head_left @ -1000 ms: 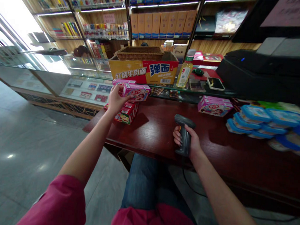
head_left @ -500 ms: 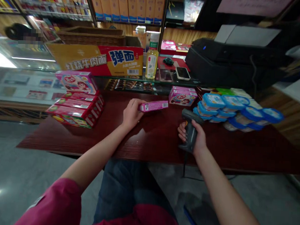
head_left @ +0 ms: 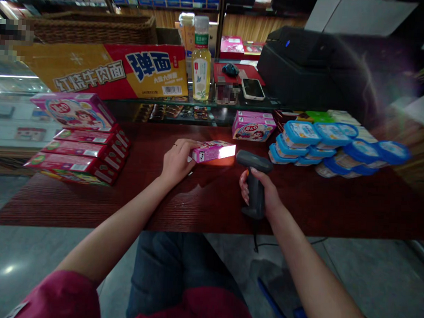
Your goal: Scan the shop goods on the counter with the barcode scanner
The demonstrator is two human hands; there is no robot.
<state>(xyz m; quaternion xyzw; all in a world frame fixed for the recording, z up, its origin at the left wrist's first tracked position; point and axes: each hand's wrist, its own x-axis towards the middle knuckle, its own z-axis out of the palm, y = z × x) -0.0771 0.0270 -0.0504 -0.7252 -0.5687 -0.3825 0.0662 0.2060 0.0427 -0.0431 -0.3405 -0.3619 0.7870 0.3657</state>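
My left hand (head_left: 178, 162) is closed on the left end of a pink snack box (head_left: 208, 152), which is at the middle of the dark red wooden table (head_left: 196, 200). In my right hand (head_left: 267, 192) is a dark grey barcode scanner (head_left: 256, 179), gripped by its handle with the head turned toward the box. Bright light from the scanner falls on the box's right end, and a reddish glow shows on the wood. Scanner and box are a short gap apart. Behind them stand pink boxes (head_left: 253, 126) of the same look.
Red boxes (head_left: 73, 155) with a pink box (head_left: 73, 111) on top stand at left. Blue-lidded tubs (head_left: 300, 134) are stacked at right. Along the back are a noodle carton (head_left: 106, 72), a drink bottle (head_left: 201, 60), a phone (head_left: 253, 89) and a black machine (head_left: 307, 74). The scanner's cable (head_left: 255, 243) hangs over the front edge.
The scanner has come left, closer to the pink box, and its light now shines on the box's end. The box has tipped to show more of its top. The view has shifted.
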